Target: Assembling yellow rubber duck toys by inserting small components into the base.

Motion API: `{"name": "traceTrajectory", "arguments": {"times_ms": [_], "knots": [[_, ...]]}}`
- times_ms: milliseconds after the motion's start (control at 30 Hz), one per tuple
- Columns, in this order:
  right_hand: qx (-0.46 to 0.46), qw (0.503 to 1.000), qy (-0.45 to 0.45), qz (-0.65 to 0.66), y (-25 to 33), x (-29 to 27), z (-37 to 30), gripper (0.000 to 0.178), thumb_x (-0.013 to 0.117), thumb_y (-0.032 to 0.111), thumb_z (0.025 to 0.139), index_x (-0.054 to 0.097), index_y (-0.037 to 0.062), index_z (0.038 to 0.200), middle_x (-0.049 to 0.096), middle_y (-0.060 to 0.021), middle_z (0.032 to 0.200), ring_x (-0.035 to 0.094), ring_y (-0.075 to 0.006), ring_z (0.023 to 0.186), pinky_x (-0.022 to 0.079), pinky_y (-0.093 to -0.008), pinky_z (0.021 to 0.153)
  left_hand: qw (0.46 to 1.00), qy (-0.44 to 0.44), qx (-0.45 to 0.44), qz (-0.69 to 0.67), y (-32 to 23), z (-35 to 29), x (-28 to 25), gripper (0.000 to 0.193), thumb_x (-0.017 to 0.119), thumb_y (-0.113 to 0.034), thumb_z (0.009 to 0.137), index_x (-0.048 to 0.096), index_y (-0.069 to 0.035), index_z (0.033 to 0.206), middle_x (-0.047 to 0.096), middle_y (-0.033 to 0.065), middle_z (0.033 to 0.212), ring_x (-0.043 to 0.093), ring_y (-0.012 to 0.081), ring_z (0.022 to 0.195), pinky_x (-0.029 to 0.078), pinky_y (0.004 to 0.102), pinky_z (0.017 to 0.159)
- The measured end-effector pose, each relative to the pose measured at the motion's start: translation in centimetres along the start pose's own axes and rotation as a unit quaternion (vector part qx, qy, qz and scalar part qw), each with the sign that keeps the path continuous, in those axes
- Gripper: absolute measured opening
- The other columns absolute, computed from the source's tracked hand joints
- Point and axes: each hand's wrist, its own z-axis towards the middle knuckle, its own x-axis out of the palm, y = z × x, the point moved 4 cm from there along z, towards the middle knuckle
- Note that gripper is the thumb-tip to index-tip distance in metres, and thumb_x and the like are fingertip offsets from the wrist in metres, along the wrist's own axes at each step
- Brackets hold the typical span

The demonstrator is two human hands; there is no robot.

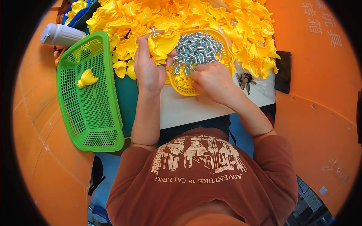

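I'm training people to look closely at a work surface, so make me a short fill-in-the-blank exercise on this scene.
1. The left hand holds a curved plastic piece coloured ____.
2. The right hand is at the yellow basket, which holds many small, shiny cylinders made of ____.
3. The large basket at the picture's left is coloured ____.
4. The keys lie to the ____ of the yellow basket in the picture.

Missing words: yellow; metal; green; right.
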Motion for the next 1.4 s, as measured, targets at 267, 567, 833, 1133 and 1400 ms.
{"name": "traceTrajectory", "arguments": {"times_ms": [267,567,833,1133,1400], "knots": [[0.117,0.992,0.04,0.032,0.4,0.1,-0.1,0.022,0.063,0.028,0.072,0.06,0.0075,0.066,0.061,-0.0102,0.063,0.061,-0.0292,0.061,0.047,-0.0407,0.054,1.0,-0.001,0.005,0.006,-0.1,-0.6,-0.1,0.047,0.026,-0.041,0.097,0.049,-0.001,0.107,0.061,0.0111,0.084,0.058,0.0163,0.062,0.039,0.0236,0.045],[0.178,0.983,0.035,0.027,1.0,1.3,0.4,0.015,0.058,0.019,0.072,0.062,0.0056,0.067,0.059,-0.0153,0.061,0.06,-0.0329,0.059,0.047,-0.0431,0.054,1.0,-0.012,0.0,0.029,-0.1,-0.9,0.6,0.047,0.029,-0.041,0.097,0.049,0.0,0.109,0.061,0.0106,0.085,0.058,0.015,0.06,0.039,0.0236,0.044],[0.153,0.986,-0.031,0.058,0.9,0.3,-0.3,0.011,0.06,0.014,0.072,0.061,0.004,0.069,0.062,-0.0127,0.072,0.061,-0.0316,0.064,0.047,-0.0408,0.055,0.999,-0.008,0.001,0.033,-0.4,-1.0,0.5,0.046,0.028,-0.041,0.097,0.049,-0.001,0.109,0.061,0.0104,0.081,0.059,0.0143,0.061,0.038,0.0228,0.044],[0.104,0.915,-0.254,0.297,-1.2,-5.6,0.6,0.012,0.067,-0.002,0.073,0.062,-0.0009,0.083,0.064,-0.0085,0.081,0.063,-0.0142,0.075,0.049,-0.0255,0.063,1.0,-0.005,-0.015,0.018,0.1,-1.1,0.7,0.045,0.029,-0.04,0.097,0.05,-0.002,0.109,0.061,0.0101,0.085,0.059,0.0146,0.061,0.039,0.0229,0.044],[-0.055,0.897,-0.372,0.231,-0.5,-6.7,4.4,0.015,0.069,-0.004,0.068,0.064,0.0005,0.082,0.062,-0.0088,0.078,0.06,-0.0211,0.071,0.048,-0.0276,0.064,0.999,-0.005,0.003,0.038,0.6,-1.2,1.1,0.045,0.029,-0.038,0.098,0.051,0.0,0.108,0.06,0.0093,0.09,0.059,0.0141,0.065,0.047,0.0249,0.054]]}}
